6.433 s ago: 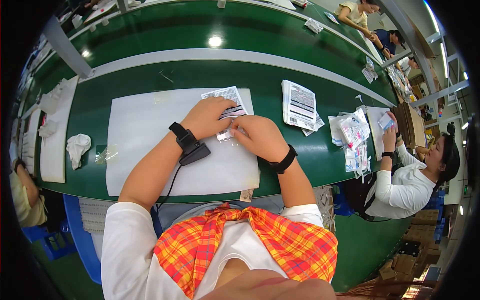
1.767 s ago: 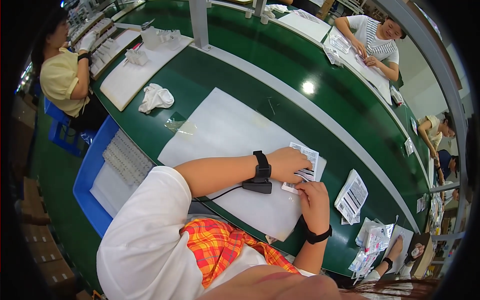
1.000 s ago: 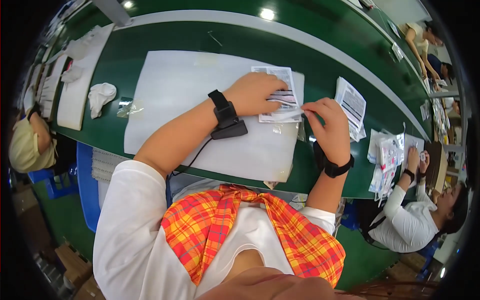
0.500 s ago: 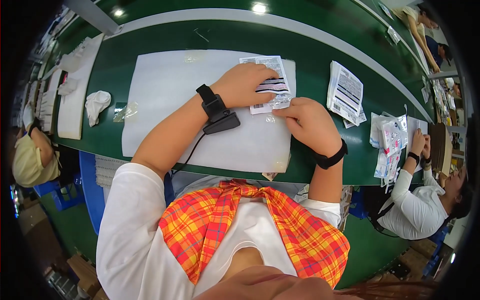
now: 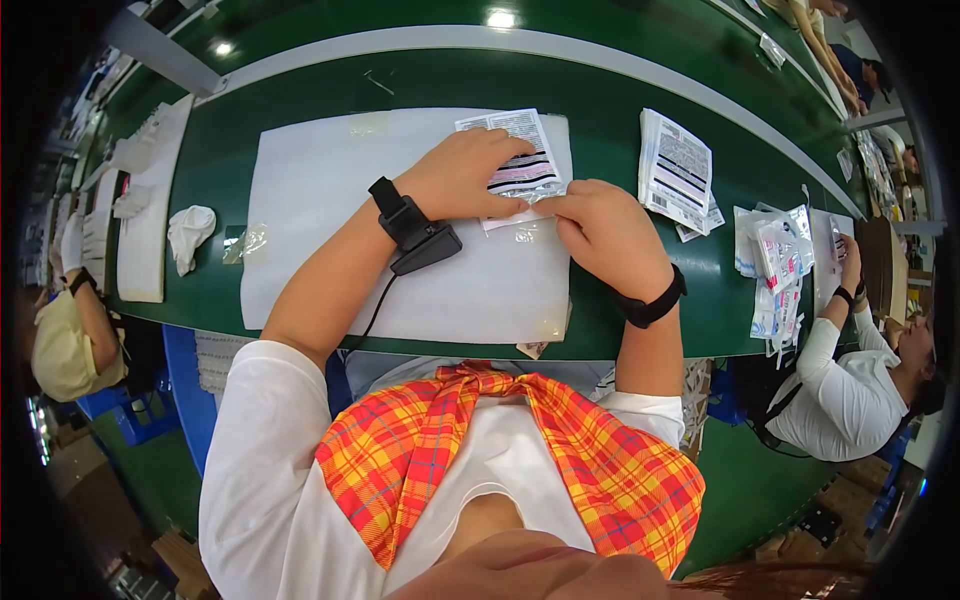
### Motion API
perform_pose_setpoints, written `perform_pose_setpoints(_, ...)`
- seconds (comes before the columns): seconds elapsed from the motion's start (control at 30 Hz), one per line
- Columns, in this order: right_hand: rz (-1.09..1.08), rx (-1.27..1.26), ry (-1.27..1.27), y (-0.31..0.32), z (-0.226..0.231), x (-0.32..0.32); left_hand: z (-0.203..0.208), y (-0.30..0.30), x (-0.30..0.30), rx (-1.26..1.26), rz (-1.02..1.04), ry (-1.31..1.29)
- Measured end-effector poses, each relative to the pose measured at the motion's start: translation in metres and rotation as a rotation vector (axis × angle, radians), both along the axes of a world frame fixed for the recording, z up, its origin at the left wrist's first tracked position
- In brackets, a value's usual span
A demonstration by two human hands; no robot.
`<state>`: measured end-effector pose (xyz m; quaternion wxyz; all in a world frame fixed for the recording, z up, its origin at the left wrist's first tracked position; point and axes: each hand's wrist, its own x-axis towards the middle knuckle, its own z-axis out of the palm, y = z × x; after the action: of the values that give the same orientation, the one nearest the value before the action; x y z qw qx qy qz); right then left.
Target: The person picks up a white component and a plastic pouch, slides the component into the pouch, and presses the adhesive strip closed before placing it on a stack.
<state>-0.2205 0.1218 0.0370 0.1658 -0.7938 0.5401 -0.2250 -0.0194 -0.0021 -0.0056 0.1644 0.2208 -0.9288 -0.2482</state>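
A flat printed plastic packet (image 5: 527, 131), white with dark lines and a clear lower edge, lies at the far right part of the white foam sheet (image 5: 345, 235). My left hand (image 5: 468, 178) rests across it with fingers stretched out and thumb spread toward its clear edge. From the right, my right hand (image 5: 612, 232) has its thumb and forefinger closed on the packet's lower right corner. The other right-hand fingers are curled under. A second pale printed edge shows beneath the packet, mostly covered by my left hand.
Right of the foam stands a stack of similar printed packets (image 5: 677, 165). Farther right is a heap of white and pink packets (image 5: 775, 255), near a co-worker (image 5: 845, 390). A crumpled white cloth (image 5: 190, 238) lies left on the green table (image 5: 330, 85).
My left thumb has slid down toward the packet's clear edge. My right fingertips have shifted slightly up along its corner. The whole view has moved a little.
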Motion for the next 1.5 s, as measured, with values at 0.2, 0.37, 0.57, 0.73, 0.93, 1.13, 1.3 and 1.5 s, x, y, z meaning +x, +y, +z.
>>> perform_pose_setpoints(0.2,0.057,0.046,-0.029,-0.001,-0.003,0.002,-0.004,-0.003,0.004,-0.062,-0.040,0.016)
perform_pose_setpoints(0.37,0.047,0.039,0.003,-0.004,0.003,0.003,-0.003,-0.007,0.003,-0.012,-0.033,0.010)
perform_pose_setpoints(0.57,-0.029,-0.039,0.020,-0.003,-0.002,0.003,0.005,0.002,0.000,0.062,0.054,-0.025)
perform_pose_setpoints(0.73,-0.043,-0.068,-0.008,0.002,-0.001,0.010,0.015,0.017,-0.002,-0.060,0.080,-0.057)
perform_pose_setpoints(0.93,-0.044,-0.044,0.078,0.003,0.001,0.010,-0.006,0.011,-0.005,-0.196,0.032,0.105)
perform_pose_setpoints(1.13,0.043,0.001,0.085,0.002,-0.001,0.010,-0.013,0.005,-0.005,-0.239,0.031,0.066)
perform_pose_setpoints(1.3,-0.050,-0.024,0.071,0.001,0.002,0.013,-0.002,0.006,-0.006,-0.115,0.033,0.019)
perform_pose_setpoints(1.5,-0.132,-0.071,0.109,-0.002,-0.007,0.016,0.003,0.003,-0.006,-0.102,0.034,-0.007)
